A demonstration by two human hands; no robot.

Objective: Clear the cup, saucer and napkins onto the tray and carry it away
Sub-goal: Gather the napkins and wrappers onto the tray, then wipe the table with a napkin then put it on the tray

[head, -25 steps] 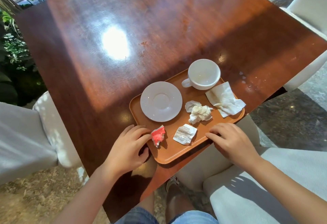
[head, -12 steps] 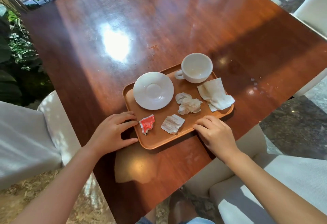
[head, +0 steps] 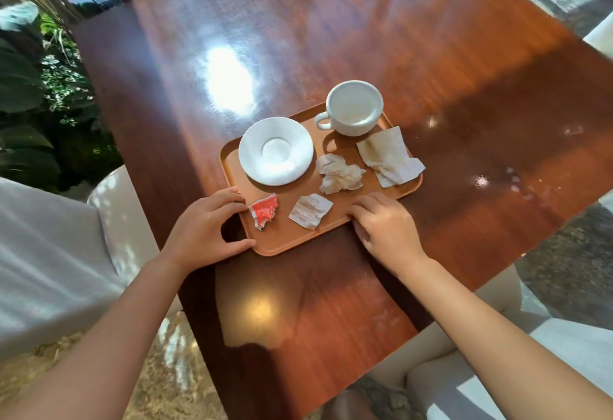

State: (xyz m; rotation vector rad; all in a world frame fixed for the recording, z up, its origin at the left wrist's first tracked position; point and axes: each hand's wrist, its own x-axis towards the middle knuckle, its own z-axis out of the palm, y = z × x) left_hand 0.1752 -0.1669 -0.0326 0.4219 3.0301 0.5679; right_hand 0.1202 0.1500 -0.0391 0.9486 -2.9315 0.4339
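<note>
- Since a second ago the tray (head: pixel 282 240) has slid farther in from the near edge of the surface (head: pixel 331 38).
- On it sit the cup (head: pixel 354 108), saucer (head: pixel 276 151) and napkins (head: pixel 340 174); clearing looks done.
- I grip its near corner with my left hand (head: pixel 205 227); my right hand (head: pixel 384 230) curls over the near rim.
- Next comes a level lift, I judge; the cup stands loose.

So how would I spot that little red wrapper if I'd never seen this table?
Find the orange tray on the wooden table. At its near left corner, beside the left hand, lies the wrapper. It is the only red thing there; the torn sachet beside it is pale.
</note>
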